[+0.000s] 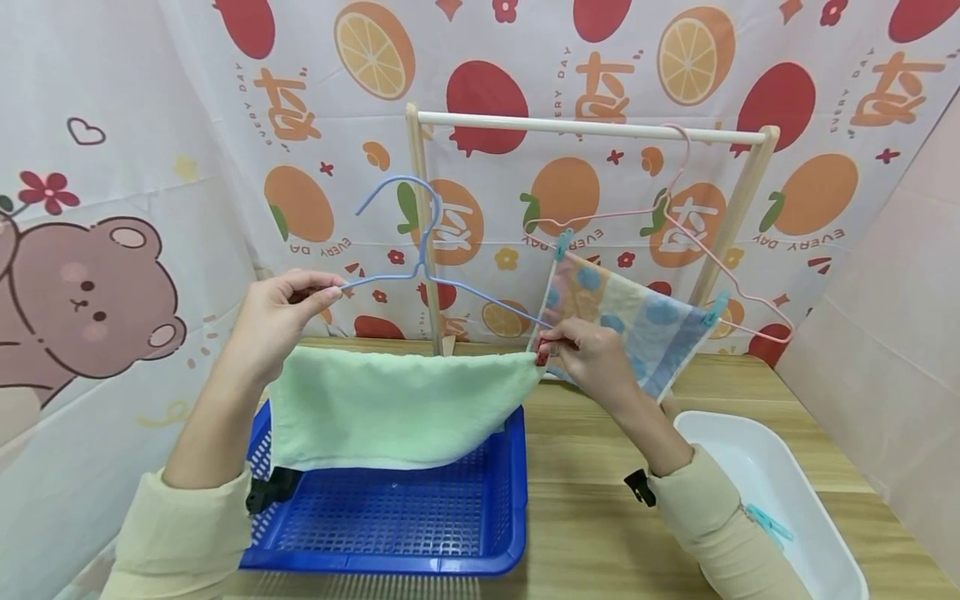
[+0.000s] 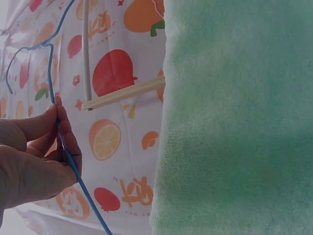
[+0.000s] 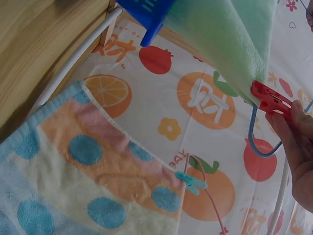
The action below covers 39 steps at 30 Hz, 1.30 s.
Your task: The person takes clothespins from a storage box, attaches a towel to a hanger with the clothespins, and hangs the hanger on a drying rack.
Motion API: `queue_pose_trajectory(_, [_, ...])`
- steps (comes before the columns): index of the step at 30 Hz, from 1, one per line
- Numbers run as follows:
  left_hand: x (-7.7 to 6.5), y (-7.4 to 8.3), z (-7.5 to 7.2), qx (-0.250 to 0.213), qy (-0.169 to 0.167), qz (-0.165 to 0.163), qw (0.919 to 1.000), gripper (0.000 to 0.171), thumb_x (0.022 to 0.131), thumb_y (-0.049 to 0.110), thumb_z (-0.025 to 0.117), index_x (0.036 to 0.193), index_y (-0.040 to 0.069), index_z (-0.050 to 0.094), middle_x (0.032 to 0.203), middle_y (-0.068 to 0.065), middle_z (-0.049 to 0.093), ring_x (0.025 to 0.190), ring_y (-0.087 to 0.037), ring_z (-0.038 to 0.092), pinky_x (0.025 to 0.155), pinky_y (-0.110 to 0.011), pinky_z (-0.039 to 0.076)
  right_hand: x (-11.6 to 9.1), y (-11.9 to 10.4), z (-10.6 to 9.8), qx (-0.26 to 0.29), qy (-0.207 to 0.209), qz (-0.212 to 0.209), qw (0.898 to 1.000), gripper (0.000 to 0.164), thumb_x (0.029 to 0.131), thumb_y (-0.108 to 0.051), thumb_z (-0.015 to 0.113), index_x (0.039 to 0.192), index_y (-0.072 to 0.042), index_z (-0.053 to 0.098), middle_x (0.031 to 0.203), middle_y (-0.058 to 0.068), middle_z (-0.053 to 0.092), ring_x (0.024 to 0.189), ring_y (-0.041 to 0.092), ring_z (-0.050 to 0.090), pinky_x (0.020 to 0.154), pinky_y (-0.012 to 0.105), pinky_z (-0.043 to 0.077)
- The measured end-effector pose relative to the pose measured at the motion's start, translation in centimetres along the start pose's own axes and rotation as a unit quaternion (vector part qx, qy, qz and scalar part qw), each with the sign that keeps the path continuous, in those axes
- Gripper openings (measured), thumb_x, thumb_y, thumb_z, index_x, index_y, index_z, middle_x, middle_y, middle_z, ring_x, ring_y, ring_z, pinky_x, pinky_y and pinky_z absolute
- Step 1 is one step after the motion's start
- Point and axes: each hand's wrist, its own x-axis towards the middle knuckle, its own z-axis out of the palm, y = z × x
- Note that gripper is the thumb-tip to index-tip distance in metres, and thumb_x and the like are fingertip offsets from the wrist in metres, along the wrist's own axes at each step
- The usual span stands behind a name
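My left hand (image 1: 281,321) pinches the left arm of a blue wire hanger (image 1: 429,265) between thumb and fingers, as the left wrist view (image 2: 46,152) also shows. At the hanger's right end, my right hand (image 1: 596,358) pinches a red clothespin (image 3: 273,102). That clothespin sits on the corner of a light green towel (image 1: 397,408), beside the bend of the hanger. The towel hangs below the hanger, over a blue basket (image 1: 517,500). In the head view its top left corner lies behind my left wrist, so I cannot tell what holds it there.
A wooden rack with a white bar (image 1: 540,123) stands behind. On it hangs a pink hanger (image 1: 705,242) with a patterned towel (image 1: 630,308) held by teal clothespins (image 1: 564,244). At the right, a white tray (image 1: 810,492) holds teal clothespins (image 1: 768,525).
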Motion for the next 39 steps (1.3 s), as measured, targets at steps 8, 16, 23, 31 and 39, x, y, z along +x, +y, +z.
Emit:
queue_pose_trajectory(8, [0.2, -0.2, 0.0, 0.002, -0.006, 0.004, 1.0, 0.032, 0.093, 0.019, 0.056, 0.11, -0.008, 0.06, 0.095, 0.002, 0.06, 0.085, -0.013, 0.047, 0.065, -0.016, 0.04, -0.1, 0.1, 0.3, -0.009, -0.002, -0.006, 1.0, 0.013, 0.069, 0.005, 0.076, 0.078, 0.002, 0.068, 0.077, 0.009, 0.067, 0.068, 0.018, 0.064, 0.058, 0.025, 0.051])
queue_pose_trajectory(16, [0.0, 0.0, 0.5, 0.024, 0.002, 0.001, 0.9997, 0.031, 0.092, 0.018, 0.058, 0.11, -0.008, 0.061, 0.086, 0.002, 0.054, 0.075, -0.017, 0.044, 0.059, -0.018, 0.038, -0.5, 0.1, 0.5, -0.071, -0.042, -0.005, 0.997, 0.027, 0.072, 0.001, 0.076, 0.098, 0.005, 0.069, 0.086, 0.013, 0.068, 0.073, 0.023, 0.066, 0.06, 0.031, 0.052])
queue_pose_trajectory(23, [-0.2, -0.1, 0.6, 0.023, 0.0, 0.008, 0.9997, 0.031, 0.092, 0.019, 0.057, 0.109, -0.007, 0.061, 0.086, 0.002, 0.054, 0.073, -0.016, 0.042, 0.058, -0.018, 0.037, -0.8, -0.3, 0.7, -0.114, -0.042, 0.017, 0.992, 0.024, 0.077, -0.003, 0.073, 0.099, 0.005, 0.069, 0.086, 0.014, 0.068, 0.069, 0.024, 0.066, 0.057, 0.032, 0.052])
queue_pose_trajectory(31, [-0.1, -0.6, 0.4, 0.013, 0.003, 0.012, 0.9998, 0.032, 0.092, 0.019, 0.057, 0.108, -0.009, 0.06, 0.085, 0.004, 0.055, 0.073, -0.012, 0.048, 0.059, -0.02, 0.037, -1.0, -0.3, 0.7, -0.096, -0.015, 0.028, 0.995, 0.022, 0.076, -0.005, 0.074, 0.096, 0.004, 0.07, 0.083, 0.014, 0.068, 0.059, 0.02, 0.064, 0.047, 0.026, 0.047])
queue_pose_trajectory(39, [-0.2, -0.5, 0.2, 0.013, 0.001, 0.004, 0.9999, 0.032, 0.093, 0.018, 0.056, 0.11, -0.008, 0.06, 0.084, 0.001, 0.055, 0.073, -0.011, 0.05, 0.059, -0.021, 0.035, -1.2, -0.7, 0.3, -0.082, -0.017, 0.039, 0.996, 0.021, 0.078, -0.007, 0.073, 0.097, 0.001, 0.071, 0.082, 0.011, 0.069, 0.051, 0.013, 0.057, 0.041, 0.022, 0.037])
